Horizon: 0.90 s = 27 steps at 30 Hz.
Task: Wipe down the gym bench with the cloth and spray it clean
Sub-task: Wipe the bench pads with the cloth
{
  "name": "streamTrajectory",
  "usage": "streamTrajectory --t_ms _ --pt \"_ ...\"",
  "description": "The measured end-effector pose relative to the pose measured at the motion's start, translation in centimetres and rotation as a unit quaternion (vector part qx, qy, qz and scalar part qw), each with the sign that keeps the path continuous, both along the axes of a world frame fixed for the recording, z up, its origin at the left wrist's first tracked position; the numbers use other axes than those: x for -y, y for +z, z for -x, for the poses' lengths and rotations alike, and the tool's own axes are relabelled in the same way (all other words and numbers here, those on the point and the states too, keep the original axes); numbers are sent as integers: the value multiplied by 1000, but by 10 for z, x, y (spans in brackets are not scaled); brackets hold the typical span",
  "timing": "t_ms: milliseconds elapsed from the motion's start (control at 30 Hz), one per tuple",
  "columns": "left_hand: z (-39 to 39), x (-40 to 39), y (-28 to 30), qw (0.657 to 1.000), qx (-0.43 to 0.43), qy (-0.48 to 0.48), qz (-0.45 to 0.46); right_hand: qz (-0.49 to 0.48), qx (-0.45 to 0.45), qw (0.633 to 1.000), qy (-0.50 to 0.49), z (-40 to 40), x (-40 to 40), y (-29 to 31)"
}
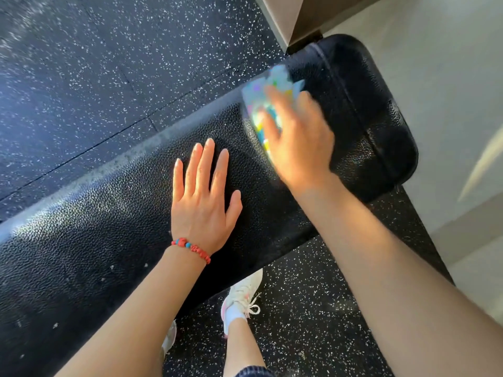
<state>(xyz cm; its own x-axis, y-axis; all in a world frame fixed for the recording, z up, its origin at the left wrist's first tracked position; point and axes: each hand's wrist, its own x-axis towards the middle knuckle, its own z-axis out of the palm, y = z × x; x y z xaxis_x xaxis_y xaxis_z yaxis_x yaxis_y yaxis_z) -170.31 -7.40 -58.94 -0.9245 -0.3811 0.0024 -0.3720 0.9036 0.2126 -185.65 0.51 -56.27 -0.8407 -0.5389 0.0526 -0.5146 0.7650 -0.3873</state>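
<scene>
- The gym bench (114,227) runs slantwise across the view from lower left to upper right; its black pad has a pebbled surface, and a seam crosses it near the rounded far end.
- The left hand (202,197) lies flat on the middle of the pad, palm down, fingers straight and slightly spread, holding nothing.
- A red beaded bracelet (192,248) with a blue bead circles the left wrist.
- The right hand (298,137) presses on the cloth (265,93) near the far end of the bench; the hand is blurred, so I cannot tell whether its fingers curl round the cloth or lie straight on it.
- The cloth is pale with many-coloured spots; it lies on the pad, showing beyond and beside the right fingers, near the bench's left edge.
- A white sneaker (243,295) with white laces stands on the speckled black rubber floor (81,77) just beside the bench's near edge.
- A pale floor area (449,104) lies to the right of the bench end.
</scene>
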Motion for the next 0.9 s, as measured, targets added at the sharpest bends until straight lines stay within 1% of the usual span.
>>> streamTrajectory --t_ms 67,133,200,300,400,467,567,600,700,767,900 --pt "0 0 0 1000 -5 3 -2 -3 0 997 74 -12 6 0" --pt "0 0 0 1000 -5 4 -4 -8 6 995 94 -6 8 0" --pt "0 1 1 1000 -3 4 -3 -16 4 995 103 3 4 -1" --pt "0 1 2 1000 -2 2 -3 -14 3 996 92 4 1 -2" --pt "2 -1 5 1000 -3 5 1 -32 -3 997 74 4 6 0" --pt "4 -3 7 1000 -6 6 1 -44 -4 999 17 22 7 -2" --pt "20 -6 13 1000 -13 -27 -2 -50 19 991 -123 67 5 -5" --pt "29 -7 14 999 -13 -42 -4 -50 24 987 -150 77 4 -4" --pt "57 -10 15 996 1 -93 -9 -59 7 985 -164 81 -1 -4" --pt "70 -10 14 993 23 -118 -15 -52 4 980 -190 76 -7 -5" --pt "73 -9 12 991 46 -128 -19 -41 25 966 -255 71 -33 -5"
